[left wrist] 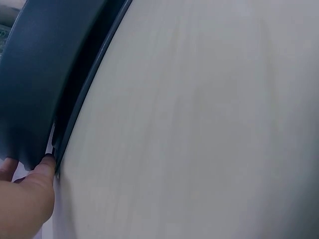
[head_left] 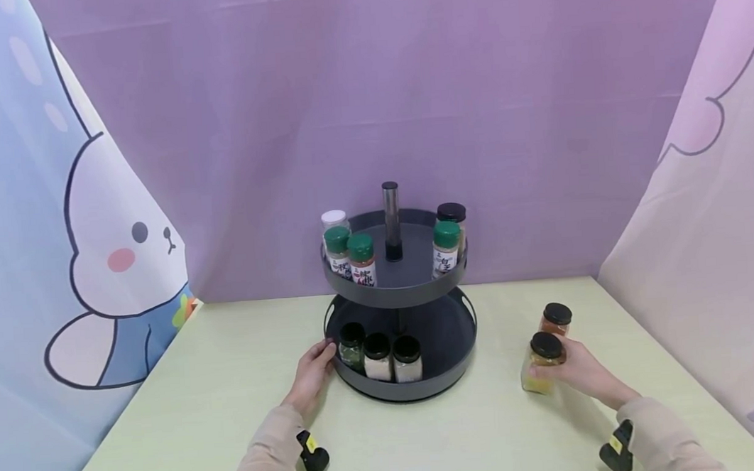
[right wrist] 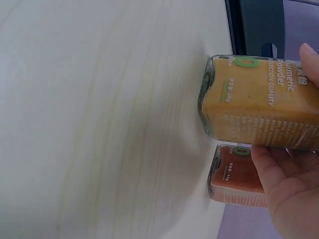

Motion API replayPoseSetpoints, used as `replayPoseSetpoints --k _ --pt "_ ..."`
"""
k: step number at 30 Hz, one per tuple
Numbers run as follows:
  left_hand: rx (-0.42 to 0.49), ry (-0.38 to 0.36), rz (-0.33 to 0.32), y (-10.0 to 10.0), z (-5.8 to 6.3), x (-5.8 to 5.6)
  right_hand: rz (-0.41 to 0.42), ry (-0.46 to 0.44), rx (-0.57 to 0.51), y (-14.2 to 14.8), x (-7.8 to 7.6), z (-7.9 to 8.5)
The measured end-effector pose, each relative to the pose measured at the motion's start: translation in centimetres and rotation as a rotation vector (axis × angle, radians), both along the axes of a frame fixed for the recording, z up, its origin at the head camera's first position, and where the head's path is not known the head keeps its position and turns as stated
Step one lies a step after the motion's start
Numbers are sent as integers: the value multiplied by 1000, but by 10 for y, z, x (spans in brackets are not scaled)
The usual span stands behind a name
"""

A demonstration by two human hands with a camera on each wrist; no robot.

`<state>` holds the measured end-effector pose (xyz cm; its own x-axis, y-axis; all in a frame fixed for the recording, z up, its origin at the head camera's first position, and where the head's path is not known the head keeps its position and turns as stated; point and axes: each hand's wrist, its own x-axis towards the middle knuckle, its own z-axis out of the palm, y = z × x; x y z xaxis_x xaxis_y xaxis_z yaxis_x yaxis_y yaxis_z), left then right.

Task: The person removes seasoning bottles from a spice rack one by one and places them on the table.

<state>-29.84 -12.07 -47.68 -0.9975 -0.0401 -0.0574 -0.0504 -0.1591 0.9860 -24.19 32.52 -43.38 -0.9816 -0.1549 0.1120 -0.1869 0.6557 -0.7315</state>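
Note:
My left hand (head_left: 312,378) grips the left rim of the lower tray (head_left: 406,392) of a dark grey two-tier spice rack. In the left wrist view, thumb and finger pinch the tray's dark wall (left wrist: 40,74) near a slot in it. To the right of the rack, my right hand (head_left: 582,371) holds a square glass jar of turmeric powder (right wrist: 259,94) with a black lid. Just behind that jar is another, a jar of reddish-brown powder (right wrist: 235,172), also black-lidded. Several black-lidded jars, including one with white contents (head_left: 378,360), stand in the lower tray's front left.
Green-capped shakers (head_left: 362,259), a white-capped bottle (head_left: 334,222) and a black-capped jar (head_left: 451,214) stand on the upper tray (head_left: 406,294). A post (head_left: 392,220) rises from its middle. The pale table (head_left: 243,363) meets a purple cloth backdrop (head_left: 507,150).

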Motion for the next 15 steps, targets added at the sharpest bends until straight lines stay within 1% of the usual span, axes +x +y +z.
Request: replayPoseSetpoints --k 9,15 --pt "-5 -1 8 -1 -3 -1 16 14 -9 1 -1 -1" --pt "0 4 13 -1 -3 -1 49 78 -53 1 -4 3"
